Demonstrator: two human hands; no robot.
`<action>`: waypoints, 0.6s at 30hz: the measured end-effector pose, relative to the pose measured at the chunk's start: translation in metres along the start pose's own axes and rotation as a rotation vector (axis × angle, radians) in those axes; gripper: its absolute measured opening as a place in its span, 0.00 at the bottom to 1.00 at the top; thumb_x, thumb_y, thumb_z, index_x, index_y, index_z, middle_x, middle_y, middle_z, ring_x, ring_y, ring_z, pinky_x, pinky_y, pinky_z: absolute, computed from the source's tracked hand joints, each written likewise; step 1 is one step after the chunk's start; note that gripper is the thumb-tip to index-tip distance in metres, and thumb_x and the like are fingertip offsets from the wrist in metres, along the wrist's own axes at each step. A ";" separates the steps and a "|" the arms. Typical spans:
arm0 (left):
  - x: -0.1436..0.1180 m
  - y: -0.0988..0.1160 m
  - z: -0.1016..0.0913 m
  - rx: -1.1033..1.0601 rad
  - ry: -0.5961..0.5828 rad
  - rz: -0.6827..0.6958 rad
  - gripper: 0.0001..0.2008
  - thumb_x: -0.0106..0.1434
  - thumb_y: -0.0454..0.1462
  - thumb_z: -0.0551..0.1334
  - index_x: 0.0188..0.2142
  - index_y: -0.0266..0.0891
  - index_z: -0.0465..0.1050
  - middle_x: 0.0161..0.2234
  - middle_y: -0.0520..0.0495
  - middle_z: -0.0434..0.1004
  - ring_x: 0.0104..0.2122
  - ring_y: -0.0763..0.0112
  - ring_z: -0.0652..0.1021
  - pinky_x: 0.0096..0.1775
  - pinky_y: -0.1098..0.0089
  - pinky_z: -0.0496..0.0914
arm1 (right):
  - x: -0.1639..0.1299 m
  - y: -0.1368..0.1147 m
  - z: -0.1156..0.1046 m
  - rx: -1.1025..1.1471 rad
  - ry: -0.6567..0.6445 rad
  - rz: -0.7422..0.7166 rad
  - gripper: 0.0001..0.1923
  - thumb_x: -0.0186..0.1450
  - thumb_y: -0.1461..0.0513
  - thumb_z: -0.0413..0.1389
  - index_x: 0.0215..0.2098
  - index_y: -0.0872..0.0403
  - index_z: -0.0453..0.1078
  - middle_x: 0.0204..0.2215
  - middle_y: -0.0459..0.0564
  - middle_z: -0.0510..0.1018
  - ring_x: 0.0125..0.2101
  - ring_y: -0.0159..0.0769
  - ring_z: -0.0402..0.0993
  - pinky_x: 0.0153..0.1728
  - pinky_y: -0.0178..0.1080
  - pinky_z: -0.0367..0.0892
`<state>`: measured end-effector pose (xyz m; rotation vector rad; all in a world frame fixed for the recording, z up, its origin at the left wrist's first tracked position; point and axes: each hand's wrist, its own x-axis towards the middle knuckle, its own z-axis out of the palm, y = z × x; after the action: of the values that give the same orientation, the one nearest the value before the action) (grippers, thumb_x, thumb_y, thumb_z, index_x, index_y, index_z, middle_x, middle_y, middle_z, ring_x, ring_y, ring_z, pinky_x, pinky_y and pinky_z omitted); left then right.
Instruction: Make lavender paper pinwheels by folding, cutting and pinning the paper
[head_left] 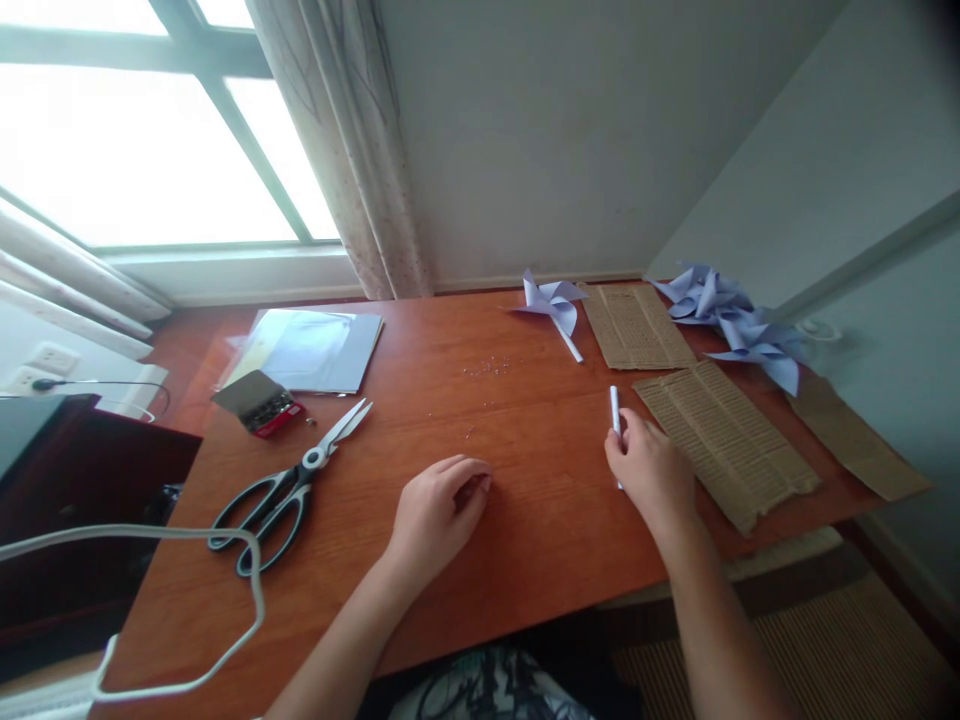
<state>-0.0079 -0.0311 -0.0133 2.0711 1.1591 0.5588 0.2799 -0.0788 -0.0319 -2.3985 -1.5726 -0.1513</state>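
My right hand [646, 462] grips a thin white paper stick [615, 408] held nearly lengthwise over the table. My left hand [441, 500] is closed, thumb and fingertips pressed together; anything in the pinch is hidden or too small to name. Several tiny clear beads [491, 368] lie scattered beyond the left hand. Farther back, a pale paper pinwheel [551, 300] on a white stick rests on the wood. Beside my right hand is a piece of corrugated cardboard [731, 440].
Large scissors [307, 470] lie partly open at left, near an opened small box [266, 405] and a stack of paper [322, 350]. More pinwheels [731, 315] and cardboard [637, 325] occupy the right back. A white cable [187, 535] loops over the table's [420, 390] left side.
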 end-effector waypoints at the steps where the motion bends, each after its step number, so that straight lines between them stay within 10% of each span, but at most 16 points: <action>1: 0.001 0.002 0.001 -0.016 0.010 -0.017 0.09 0.69 0.37 0.58 0.42 0.43 0.78 0.38 0.47 0.83 0.36 0.66 0.81 0.39 0.69 0.73 | -0.002 -0.011 0.001 0.051 -0.024 -0.019 0.15 0.67 0.62 0.53 0.50 0.55 0.73 0.32 0.56 0.83 0.28 0.47 0.78 0.26 0.41 0.63; 5: 0.007 0.009 0.007 -0.194 0.022 -0.065 0.14 0.70 0.39 0.58 0.54 0.41 0.73 0.45 0.44 0.84 0.38 0.66 0.82 0.40 0.68 0.75 | -0.018 -0.080 0.004 0.532 -0.116 -0.185 0.21 0.67 0.62 0.53 0.59 0.56 0.68 0.28 0.50 0.81 0.28 0.43 0.79 0.34 0.43 0.73; 12: 0.022 -0.007 -0.011 -0.417 0.170 -0.097 0.13 0.70 0.40 0.59 0.50 0.39 0.76 0.45 0.44 0.84 0.42 0.63 0.82 0.44 0.68 0.75 | -0.037 -0.141 0.005 1.024 -0.228 -0.481 0.36 0.69 0.69 0.49 0.72 0.48 0.47 0.58 0.57 0.77 0.53 0.41 0.78 0.53 0.46 0.75; 18: 0.005 -0.049 -0.083 0.499 0.445 -0.204 0.16 0.71 0.43 0.57 0.51 0.41 0.77 0.48 0.41 0.81 0.40 0.59 0.80 0.41 0.64 0.70 | -0.037 -0.128 0.020 0.995 -0.242 -0.409 0.32 0.69 0.68 0.51 0.69 0.46 0.54 0.50 0.53 0.80 0.37 0.36 0.79 0.40 0.40 0.78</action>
<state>-0.0872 0.0206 0.0062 2.2552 1.9044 0.7064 0.1474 -0.0580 -0.0385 -1.3503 -1.6515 0.7003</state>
